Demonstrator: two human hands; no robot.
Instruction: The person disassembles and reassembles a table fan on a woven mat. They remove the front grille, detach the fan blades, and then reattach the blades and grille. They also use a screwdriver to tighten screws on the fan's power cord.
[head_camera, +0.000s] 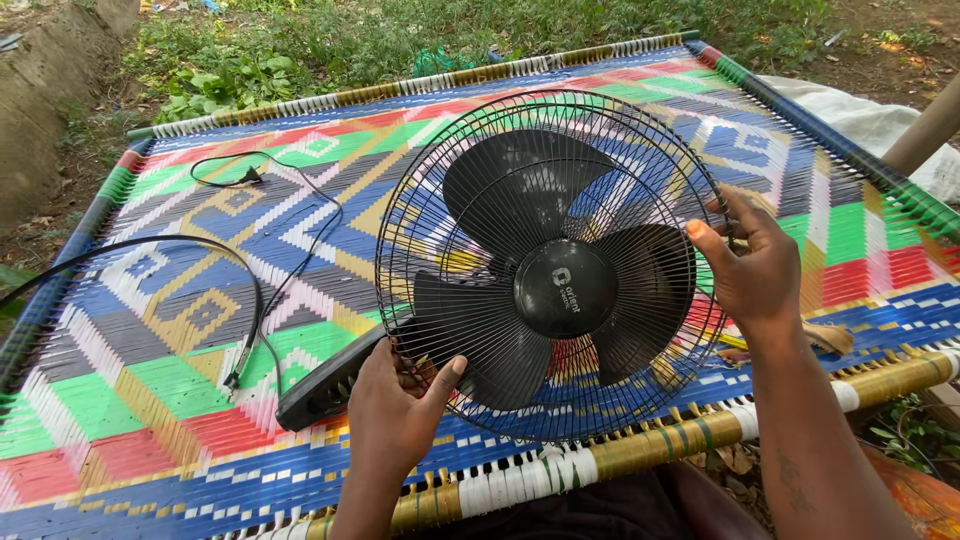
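Both hands grip fan grille (470, 150) rim: left hand (395, 410) lower-left, right hand (755, 265) right edge; grille still mounted over black blades (520, 190), fan lying on woven cot (150, 330).

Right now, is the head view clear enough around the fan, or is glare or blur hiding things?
Head view: soft even daylight, no harsh glare; fan grille sharp, its wires cluttering the woven cot behind; left hand and right hand crisp; straight edges bow slightly near the corners.
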